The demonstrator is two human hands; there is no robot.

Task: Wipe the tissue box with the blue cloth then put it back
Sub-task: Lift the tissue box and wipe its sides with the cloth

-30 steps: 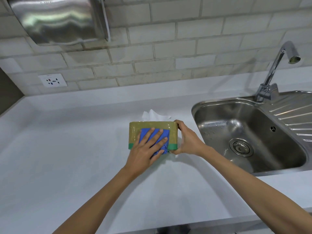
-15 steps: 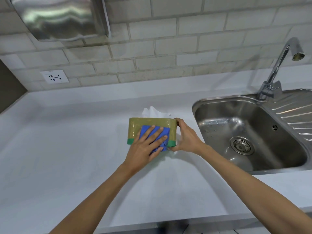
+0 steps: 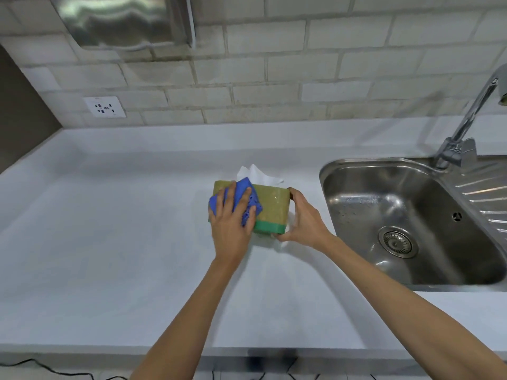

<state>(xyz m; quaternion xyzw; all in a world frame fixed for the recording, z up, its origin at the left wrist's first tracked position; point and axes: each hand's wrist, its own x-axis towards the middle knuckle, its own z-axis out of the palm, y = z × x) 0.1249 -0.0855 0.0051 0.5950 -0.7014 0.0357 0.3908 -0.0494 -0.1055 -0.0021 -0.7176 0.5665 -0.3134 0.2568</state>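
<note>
An olive tissue box (image 3: 271, 205) with a green band along its bottom sits on the white counter (image 3: 109, 242), a white tissue (image 3: 256, 174) sticking up from its top. My left hand (image 3: 230, 223) presses the crumpled blue cloth (image 3: 248, 200) against the left part of the box's near face and top edge. My right hand (image 3: 303, 219) grips the box's right end, thumb on the top corner and fingers under the lower corner.
A steel sink (image 3: 411, 223) lies right of the box, with a tap (image 3: 466, 127) behind it. A wall socket (image 3: 105, 106) and a metal dispenser (image 3: 123, 20) are on the tiled wall. The counter's front edge runs below my forearms.
My left hand has slid the blue cloth from the middle of the box's near face to its left end and up toward the top edge. The right hand keeps its grip.
</note>
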